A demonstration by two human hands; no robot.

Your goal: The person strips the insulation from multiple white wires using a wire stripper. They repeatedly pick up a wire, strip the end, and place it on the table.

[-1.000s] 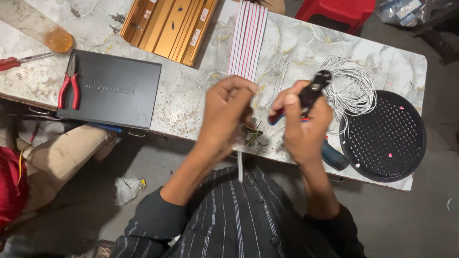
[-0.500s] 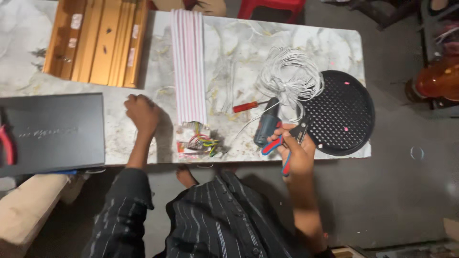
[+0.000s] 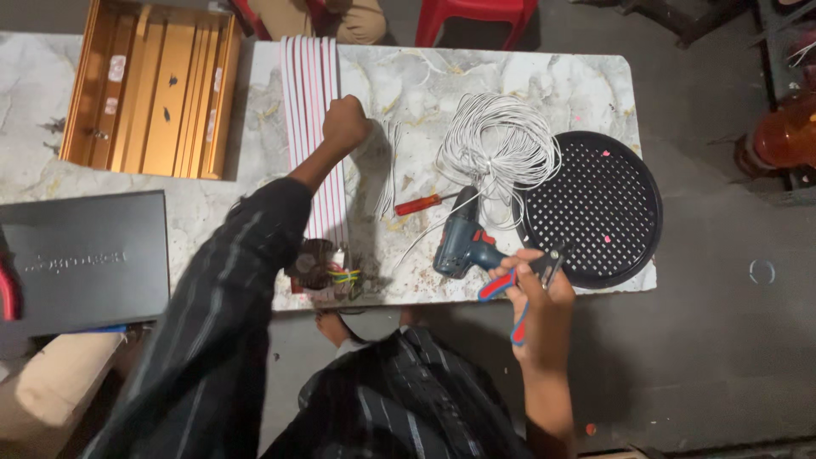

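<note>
Left hand has advanced up the table since half a second ago, from the near edge to the far part of the striped strip bundle; right hand unchanged in place.

Left arm is stretched forward in a dark striped sleeve, hand closed into a fist resting at the right edge of the white-and-pink strip bundle; whether it clasps a strip or thin wire cannot be told. Right hand is raised at the near table edge, fingers curled shut around the red-and-blue handles of pliers, jaws pointing toward the black perforated round tray. Just left of it lies a blue cordless drill, beside a red-handled screwdriver and a white wire coil. Gold metal channel sits far left.
</note>
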